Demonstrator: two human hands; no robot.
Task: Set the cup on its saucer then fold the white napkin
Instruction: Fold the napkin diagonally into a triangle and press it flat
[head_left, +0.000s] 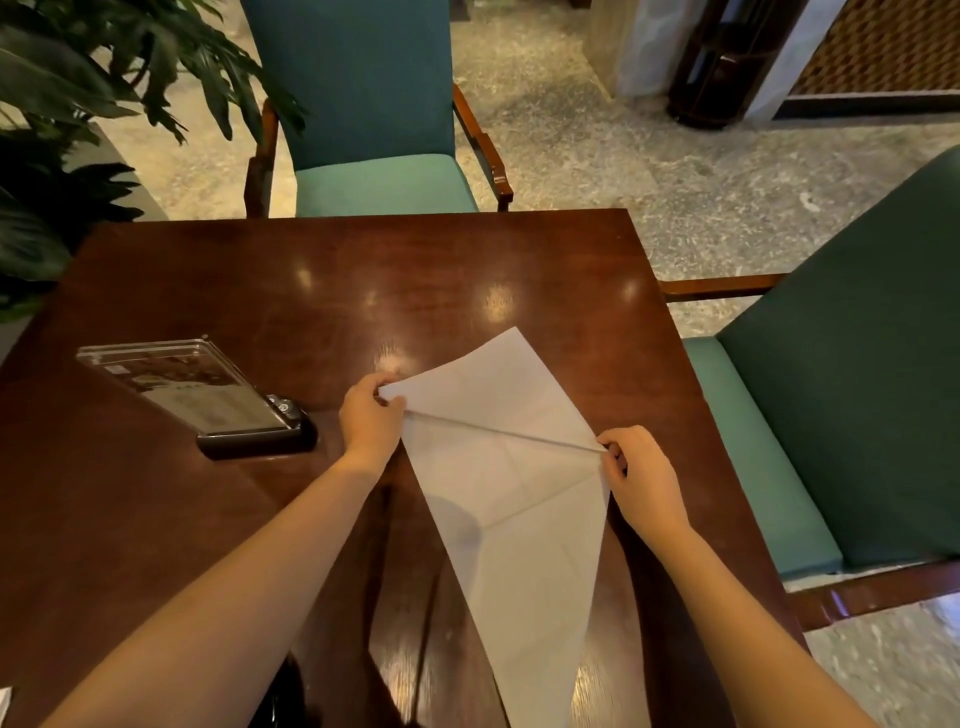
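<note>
Head view, looking forward and down on a dark polished wooden desk (208, 519). The white napkin (509, 499) lies slightly right of centre, folded along a diagonal crease that runs from its left corner to its right corner; one flap points toward 12 o'clock and rests on the desk, while a longer pointed part extends toward 6 o'clock and passes over the near edge. The left hand (370, 421) holds the left end of the crease, its fingers (387, 402) pressed together and pinching the napkin corner. The right hand (641, 478) holds the right end of the crease at 3 o'clock of the napkin, its fingers (613, 449) curled and pinching the cloth there. Both forearms enter from the lower edge, bare. At 9 o'clock of the left hand, near but apart from it, a clear acrylic stand (187, 387) holding a printed card tilts back from a black base (260, 441). Beyond the far edge of the desk, at 12 o'clock, stands a teal chair (374, 104) with wooden arms; a second teal chair (831, 415) stands at 3 o'clock, beside the right edge. A leafy plant (62, 130) fills the 10 o'clock corner. The floor (597, 130) is pale speckled stone. No cup or saucer shows in this view.
</note>
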